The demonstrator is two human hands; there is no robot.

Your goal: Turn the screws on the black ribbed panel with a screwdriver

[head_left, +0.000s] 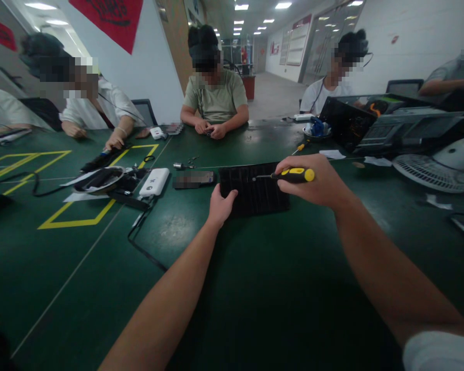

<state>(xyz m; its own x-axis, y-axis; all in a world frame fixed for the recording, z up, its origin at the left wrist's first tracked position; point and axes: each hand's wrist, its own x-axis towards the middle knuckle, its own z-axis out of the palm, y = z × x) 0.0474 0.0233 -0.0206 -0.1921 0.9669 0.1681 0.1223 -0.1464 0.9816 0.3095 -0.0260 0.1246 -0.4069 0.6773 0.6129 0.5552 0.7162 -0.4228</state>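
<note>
Though its fingers (217, 191) are mostly hidden, the left hand (221, 208) grips a panel (255, 199), the right hand (325, 179) a screwdriver (297, 174).

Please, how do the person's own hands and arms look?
The left hand and right hand wear no gloves; no watch or bracelet shows. Both forearms are bare. A pale, whitish sleeve shows on the right arm; no left sleeve is in view.
</note>
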